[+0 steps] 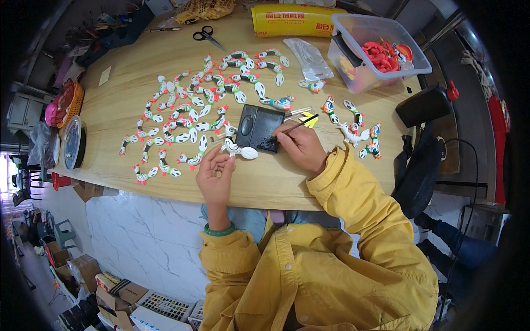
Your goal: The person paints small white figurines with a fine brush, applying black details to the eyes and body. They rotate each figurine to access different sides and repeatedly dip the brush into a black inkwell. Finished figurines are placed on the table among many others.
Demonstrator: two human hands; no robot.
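My left hand (216, 170) pinches a small white bird figurine (231, 145) with black markings on its body and a plain white tail. In my right hand (303, 145) is a thin dark paintbrush (301, 124), its tip hidden by my fingers at the lower right of a black inkstone (261, 122). Wet black ink shows on the stone there. Several bird figurines (182, 124) with orange beaks, green bands and black-spotted tails lie to the left and beyond. An unpainted white figurine (352, 134) lies right of my right hand, near more colourful ones (372, 141).
A clear plastic bin (381, 74) with red pieces stands at the back right, beside a plastic bag (308, 60) and a yellow cling-wrap roll (294, 20). Black scissors (208, 37) lie at the back. A black bottle (424, 105) is at the right edge, a round container (73, 142) at the left.
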